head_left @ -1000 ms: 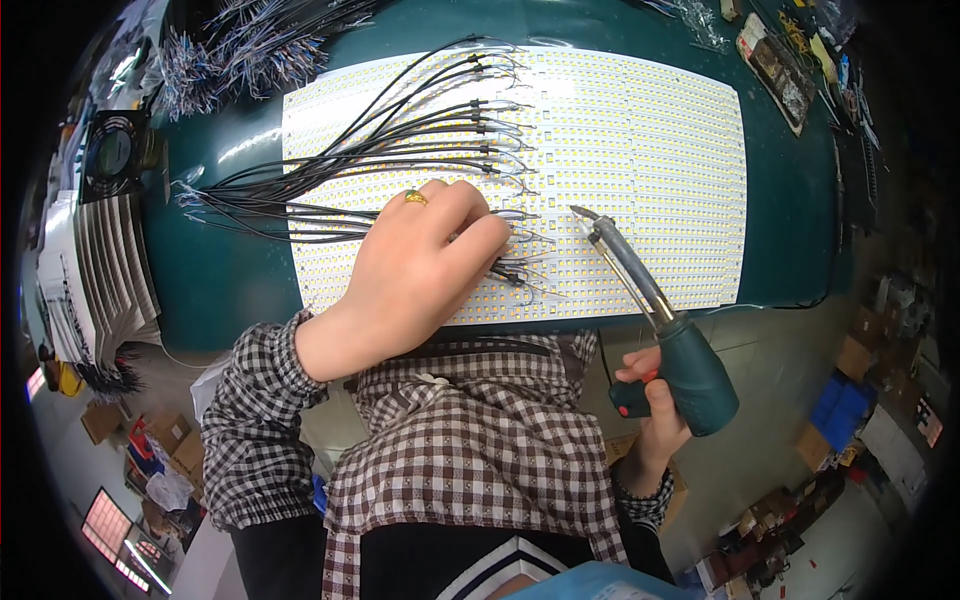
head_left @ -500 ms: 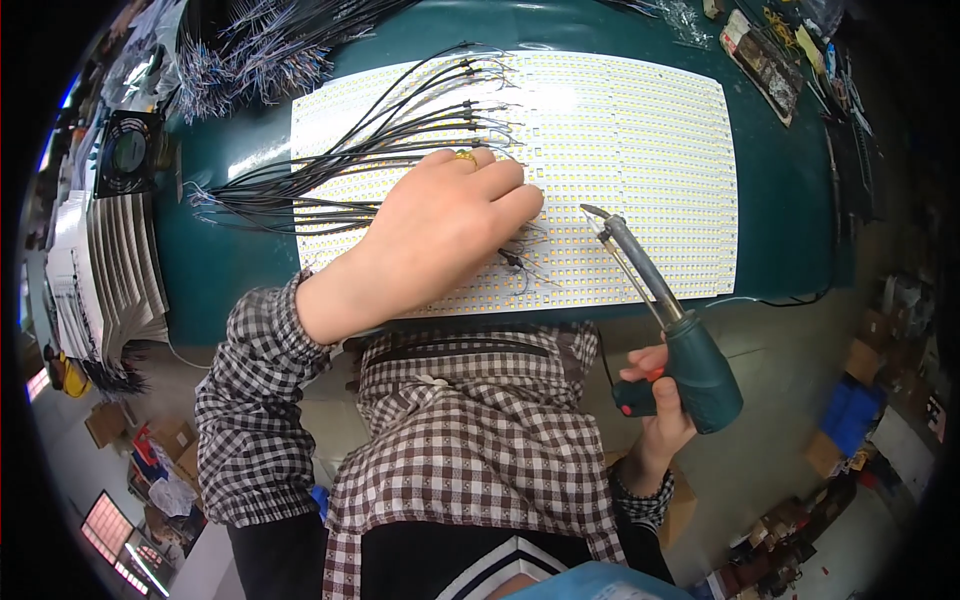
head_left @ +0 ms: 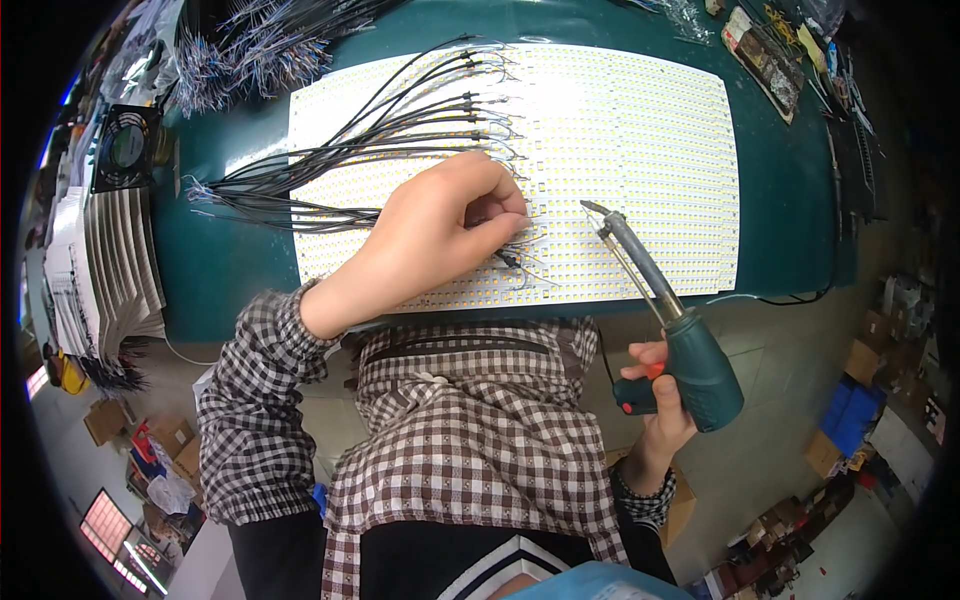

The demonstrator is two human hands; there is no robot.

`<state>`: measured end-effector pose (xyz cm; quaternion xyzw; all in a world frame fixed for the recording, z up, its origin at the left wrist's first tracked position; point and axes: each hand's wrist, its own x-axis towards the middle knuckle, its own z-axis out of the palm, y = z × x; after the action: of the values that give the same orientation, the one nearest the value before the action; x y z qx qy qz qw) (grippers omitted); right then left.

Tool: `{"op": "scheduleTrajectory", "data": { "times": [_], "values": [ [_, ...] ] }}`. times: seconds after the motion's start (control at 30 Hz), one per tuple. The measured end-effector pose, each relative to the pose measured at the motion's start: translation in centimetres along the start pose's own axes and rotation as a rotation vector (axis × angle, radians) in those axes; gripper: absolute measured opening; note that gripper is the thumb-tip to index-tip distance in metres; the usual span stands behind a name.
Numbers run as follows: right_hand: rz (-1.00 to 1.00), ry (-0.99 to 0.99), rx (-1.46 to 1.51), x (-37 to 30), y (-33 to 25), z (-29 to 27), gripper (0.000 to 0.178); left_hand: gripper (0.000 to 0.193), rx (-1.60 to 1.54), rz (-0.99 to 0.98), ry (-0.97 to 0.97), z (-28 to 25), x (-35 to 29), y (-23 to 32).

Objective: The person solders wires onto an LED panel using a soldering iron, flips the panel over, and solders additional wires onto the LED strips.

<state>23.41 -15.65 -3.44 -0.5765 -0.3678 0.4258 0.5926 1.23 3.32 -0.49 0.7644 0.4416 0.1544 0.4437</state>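
My left hand is over the white LED strip panel, thumb and forefinger pinched together among thin wire ends. Whatever lies between the fingertips is too small to make out. Black cables fan in from the left across the panel, their stripped ends lying near its middle; some pass under my hand. In front of the table edge, my right hand grips a soldering gun with a dark green handle and red buttons. The gun's metal tip points up and left, above the panel and a short way right of my left fingertips.
A bundle of cables with frayed ends lies at the back left of the green table. A small black fan and stacked white strips sit at the left. A stained block lies at the back right.
My left hand has turned so that its thumb and forefinger pinch now show. The panel and cables have shifted slightly. My right hand and the soldering gun have stayed almost still.
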Motion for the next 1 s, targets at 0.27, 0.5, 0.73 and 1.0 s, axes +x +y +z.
{"op": "scheduleTrajectory", "data": {
  "times": [0.27, 0.5, 0.73, 1.0],
  "values": [
    [0.035, -0.009, -0.015, -0.3, -0.3, 0.3, 0.052, 0.01, 0.133, 0.0, 0.05, 0.5, 0.4, 0.6],
    [0.09, -0.034, -0.03, -0.3, -0.6, 0.5, 0.049, 0.009, 0.13, 0.016, 0.049, 0.5, 0.6, 0.6],
    [0.099, -0.041, -0.03, -0.3, -0.9, 0.8, 0.047, 0.009, 0.195, 0.126, 0.17, 1.8, 0.3, -0.1],
    [0.073, -0.091, -0.03, -0.3, -0.9, 0.6, 0.036, 0.01, 0.199, 0.137, 0.119, 1.3, 0.8, -0.1]
  ]
}}
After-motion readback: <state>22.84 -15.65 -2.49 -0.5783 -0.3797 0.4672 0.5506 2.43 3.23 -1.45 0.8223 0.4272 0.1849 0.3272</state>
